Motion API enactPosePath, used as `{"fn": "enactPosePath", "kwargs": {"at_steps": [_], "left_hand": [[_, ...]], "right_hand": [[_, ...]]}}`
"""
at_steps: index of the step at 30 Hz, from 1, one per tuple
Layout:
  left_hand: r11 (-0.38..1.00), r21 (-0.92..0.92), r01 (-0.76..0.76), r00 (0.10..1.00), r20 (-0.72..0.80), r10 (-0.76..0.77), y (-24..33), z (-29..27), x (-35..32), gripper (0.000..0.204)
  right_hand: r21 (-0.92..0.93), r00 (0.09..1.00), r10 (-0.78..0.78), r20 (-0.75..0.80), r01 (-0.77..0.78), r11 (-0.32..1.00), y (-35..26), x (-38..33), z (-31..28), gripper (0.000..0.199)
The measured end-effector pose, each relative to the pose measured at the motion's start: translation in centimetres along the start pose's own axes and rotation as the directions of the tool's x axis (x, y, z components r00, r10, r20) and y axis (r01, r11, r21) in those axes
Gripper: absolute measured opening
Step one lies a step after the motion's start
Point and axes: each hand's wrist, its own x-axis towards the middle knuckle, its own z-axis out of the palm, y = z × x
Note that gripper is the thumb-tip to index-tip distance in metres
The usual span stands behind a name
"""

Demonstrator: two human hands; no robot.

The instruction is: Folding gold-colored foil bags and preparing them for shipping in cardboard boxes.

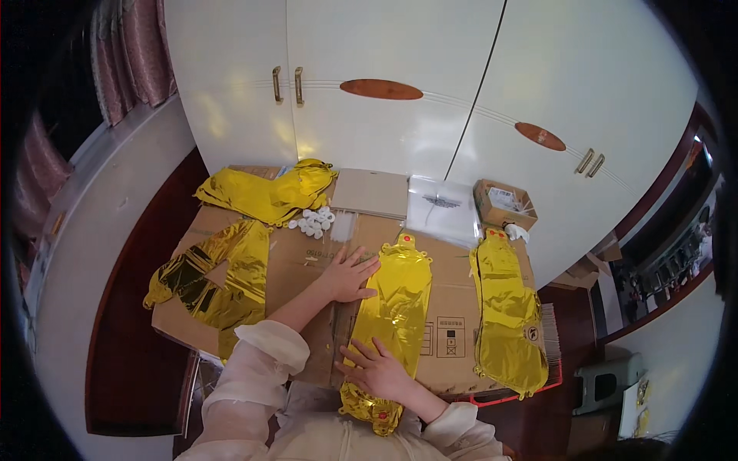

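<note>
A flat gold foil balloon [393, 307] lies lengthwise on flattened brown cardboard [304, 265] in front of me. My left hand [350, 274] rests palm down with fingers spread on the cardboard, its fingertips touching the balloon's upper left edge. My right hand [377, 369] presses flat on the balloon's lower part, fingers apart. Neither hand grips anything.
A second gold balloon [507, 315] lies to the right. More gold foil lies at the left [211, 280] and far left [265, 192]. Small white caps [314, 221], a clear plastic bag stack [442, 207] and a small open carton [503, 203] sit near white wardrobe doors [400, 84].
</note>
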Motion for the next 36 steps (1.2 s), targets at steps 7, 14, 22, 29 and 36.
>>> {"fn": "enactPosePath", "kwargs": {"at_steps": [7, 14, 22, 29, 36], "left_hand": [[0.997, 0.007, 0.081, 0.988, -0.131, -0.080, -0.5, 1.2, 2.8, 0.064], [0.983, 0.042, 0.177, 0.911, -0.384, -0.148, -1.6, 2.1, 4.6, 0.063], [0.999, -0.010, -0.041, 0.918, -0.395, 0.034, -1.1, 0.9, -2.0, 0.072], [0.997, -0.043, -0.070, 0.966, -0.250, 0.057, 2.6, 2.7, -8.7, 0.077], [0.995, -0.066, -0.075, 0.982, -0.180, 0.062, 2.7, 0.2, -8.0, 0.093]], "right_hand": [[0.009, 0.999, -0.040, -0.033, 0.040, 0.999, 0.0, -0.4, 0.2, 0.044], [-0.005, 0.998, -0.062, 0.026, 0.062, 0.998, 0.3, -0.2, -0.1, 0.054], [-0.006, 0.982, -0.167, 0.084, 0.168, 0.986, 2.1, -1.3, -0.1, 0.053], [0.126, 0.959, -0.240, 0.151, 0.222, 0.967, 3.4, -1.6, -2.1, 0.051], [0.064, 0.942, 0.289, -0.171, -0.282, 0.957, 8.4, -0.9, -4.0, 0.054]]}}
